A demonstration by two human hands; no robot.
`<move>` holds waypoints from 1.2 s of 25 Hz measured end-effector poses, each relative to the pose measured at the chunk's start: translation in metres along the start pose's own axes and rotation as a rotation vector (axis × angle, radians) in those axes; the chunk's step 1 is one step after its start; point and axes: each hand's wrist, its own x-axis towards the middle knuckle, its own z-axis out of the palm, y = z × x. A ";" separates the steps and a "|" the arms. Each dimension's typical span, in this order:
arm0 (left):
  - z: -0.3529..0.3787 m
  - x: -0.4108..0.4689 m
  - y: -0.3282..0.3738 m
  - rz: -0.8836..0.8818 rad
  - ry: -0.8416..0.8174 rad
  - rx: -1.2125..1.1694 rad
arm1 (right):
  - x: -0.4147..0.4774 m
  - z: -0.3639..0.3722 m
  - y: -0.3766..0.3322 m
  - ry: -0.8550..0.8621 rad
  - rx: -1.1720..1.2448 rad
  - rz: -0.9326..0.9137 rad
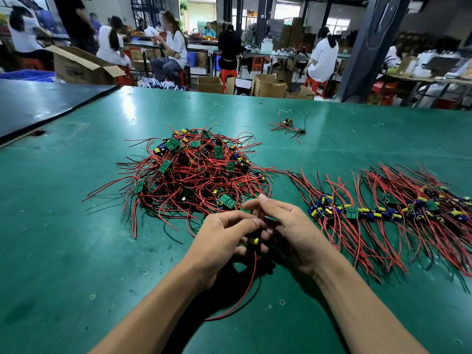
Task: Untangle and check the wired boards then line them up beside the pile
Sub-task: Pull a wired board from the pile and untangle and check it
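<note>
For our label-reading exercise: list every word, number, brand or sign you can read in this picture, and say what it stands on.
No text here is readable.
Cardboard box: dark print on its side, too blurred.
Green boards in the pile: pale markings, too small.
Wired board gripped by the left hand and right hand: mostly covered, no print shows.

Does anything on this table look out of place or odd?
A small clump of wired boards lies alone far across the table, apart from the tangled pile and the lined-up row. A yellow rubber band lies loose behind the pile. The left hand and right hand hold one board; nothing looks damaged.
</note>
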 end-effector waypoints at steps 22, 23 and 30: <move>-0.002 0.001 -0.002 -0.045 -0.054 -0.050 | 0.005 -0.012 0.005 -0.010 0.112 0.025; -0.001 0.000 -0.002 -0.051 -0.085 -0.082 | 0.002 -0.009 0.004 -0.064 0.125 0.059; -0.003 0.001 -0.001 -0.093 -0.161 -0.191 | -0.003 -0.004 0.005 -0.198 0.080 0.041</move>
